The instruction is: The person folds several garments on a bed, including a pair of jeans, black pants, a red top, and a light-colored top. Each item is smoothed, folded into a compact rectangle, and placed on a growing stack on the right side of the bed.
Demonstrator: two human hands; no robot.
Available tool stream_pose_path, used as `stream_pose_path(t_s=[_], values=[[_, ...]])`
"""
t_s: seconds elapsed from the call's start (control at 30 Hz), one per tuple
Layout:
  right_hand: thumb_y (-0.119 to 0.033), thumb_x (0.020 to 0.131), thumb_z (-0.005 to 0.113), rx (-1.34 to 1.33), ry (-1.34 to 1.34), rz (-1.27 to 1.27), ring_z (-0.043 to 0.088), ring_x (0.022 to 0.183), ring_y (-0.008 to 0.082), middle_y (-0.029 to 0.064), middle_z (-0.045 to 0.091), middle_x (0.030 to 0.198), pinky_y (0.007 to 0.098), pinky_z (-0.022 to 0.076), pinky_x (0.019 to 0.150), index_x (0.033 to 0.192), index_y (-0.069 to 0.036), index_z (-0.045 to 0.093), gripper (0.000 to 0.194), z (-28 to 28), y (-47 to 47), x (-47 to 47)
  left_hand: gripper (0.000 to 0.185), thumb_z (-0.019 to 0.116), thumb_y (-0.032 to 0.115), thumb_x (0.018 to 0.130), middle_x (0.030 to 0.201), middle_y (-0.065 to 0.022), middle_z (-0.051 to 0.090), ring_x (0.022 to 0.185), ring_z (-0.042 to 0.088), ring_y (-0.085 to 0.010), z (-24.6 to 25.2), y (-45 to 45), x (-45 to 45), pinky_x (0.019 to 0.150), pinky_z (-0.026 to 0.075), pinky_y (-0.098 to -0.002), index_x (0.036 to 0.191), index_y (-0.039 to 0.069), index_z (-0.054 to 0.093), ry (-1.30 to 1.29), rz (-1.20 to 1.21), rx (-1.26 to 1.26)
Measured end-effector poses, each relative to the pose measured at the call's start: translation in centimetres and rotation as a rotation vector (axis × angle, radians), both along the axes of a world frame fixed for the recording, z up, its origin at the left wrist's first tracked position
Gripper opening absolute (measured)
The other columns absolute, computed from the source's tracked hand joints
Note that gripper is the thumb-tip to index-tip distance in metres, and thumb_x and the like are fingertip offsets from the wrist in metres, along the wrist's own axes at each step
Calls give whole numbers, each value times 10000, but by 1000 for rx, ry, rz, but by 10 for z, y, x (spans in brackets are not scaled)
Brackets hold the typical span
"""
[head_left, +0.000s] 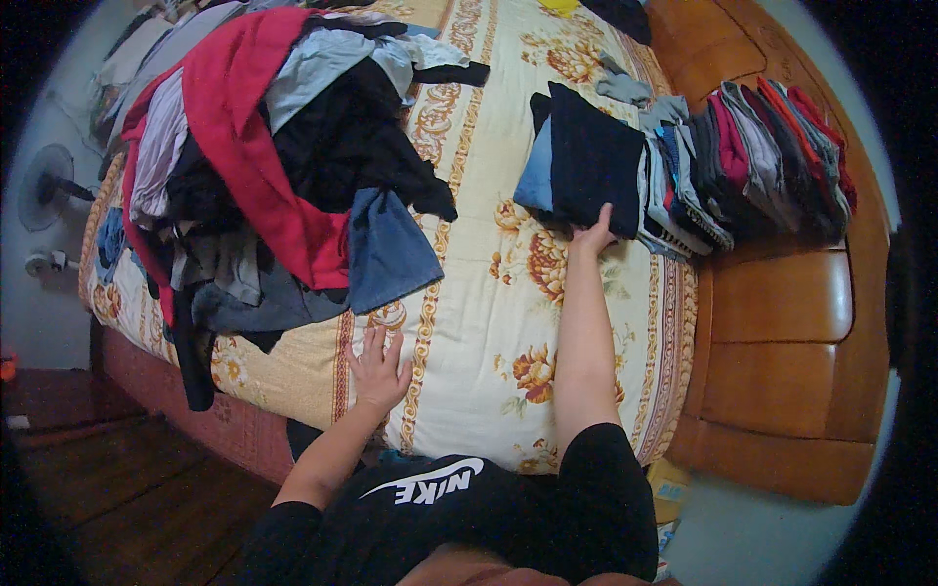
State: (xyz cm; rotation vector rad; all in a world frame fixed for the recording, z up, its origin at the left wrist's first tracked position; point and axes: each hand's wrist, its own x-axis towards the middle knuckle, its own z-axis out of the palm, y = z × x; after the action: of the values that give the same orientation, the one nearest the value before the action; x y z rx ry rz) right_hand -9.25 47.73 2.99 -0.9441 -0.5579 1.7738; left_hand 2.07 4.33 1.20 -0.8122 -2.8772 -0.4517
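Observation:
My right hand (pixel 595 234) grips the near edge of a folded black garment (pixel 595 161), thumb on top and fingers beneath. A folded blue garment (pixel 536 172) shows along the left side of the black one. To their right, a long row of folded clothes (pixel 769 161) leans against the wooden headboard. My left hand (pixel 381 370) rests with spread fingers on the flowered bedspread (pixel 469 351), holding nothing. Just beyond it lies a loose heap of clothes, with a red garment (pixel 220 95), black garments (pixel 337 139) and a blue denim piece (pixel 392 249).
The brown wooden headboard (pixel 777 373) bounds the bed on the right. A fan (pixel 50 183) stands beyond the bed at the far left. A cardboard box (pixel 667 483) is on the floor near the headboard. Dark clothing (pixel 623 18) lies at the bed's far edge.

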Motion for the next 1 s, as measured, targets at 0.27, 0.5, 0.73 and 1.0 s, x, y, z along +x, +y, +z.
stream_pose_path(t_s=[0.27,0.5,0.73,1.0], values=[[-387,779,637,363,-601,77,375,1197,282,157,369,1318,434,338,954,1332,-91,158,790,-1,-28,35,532,561,357,776,1319,-145,381,1255,330,-315,3,-2,0,956,181,-635,1256,152,457,-7,-1,24],[-94,827,490,1438,-1211,652,261,1303,329,191,363,1344,469,175,1064,1237,-26,439,419,-60,-205,159,524,555,358,786,1315,-146,390,1265,322,-299,4,-8,2,964,187,-622,1253,141,464,-25,15,67],[-52,773,459,1553,-1185,664,383,1216,320,129,487,1234,500,238,1009,1097,-54,524,330,-40,-260,199,490,564,299,801,1240,-139,437,1146,430,-268,19,-8,-9,919,301,-472,1216,71,435,-222,70,318],[-93,748,490,1624,-1259,616,386,1201,282,100,480,1219,482,237,1011,1081,-77,523,335,-53,-258,194,498,615,286,806,1062,-223,553,939,558,-361,88,-50,-215,826,429,-410,1170,-19,462,66,673,778]])
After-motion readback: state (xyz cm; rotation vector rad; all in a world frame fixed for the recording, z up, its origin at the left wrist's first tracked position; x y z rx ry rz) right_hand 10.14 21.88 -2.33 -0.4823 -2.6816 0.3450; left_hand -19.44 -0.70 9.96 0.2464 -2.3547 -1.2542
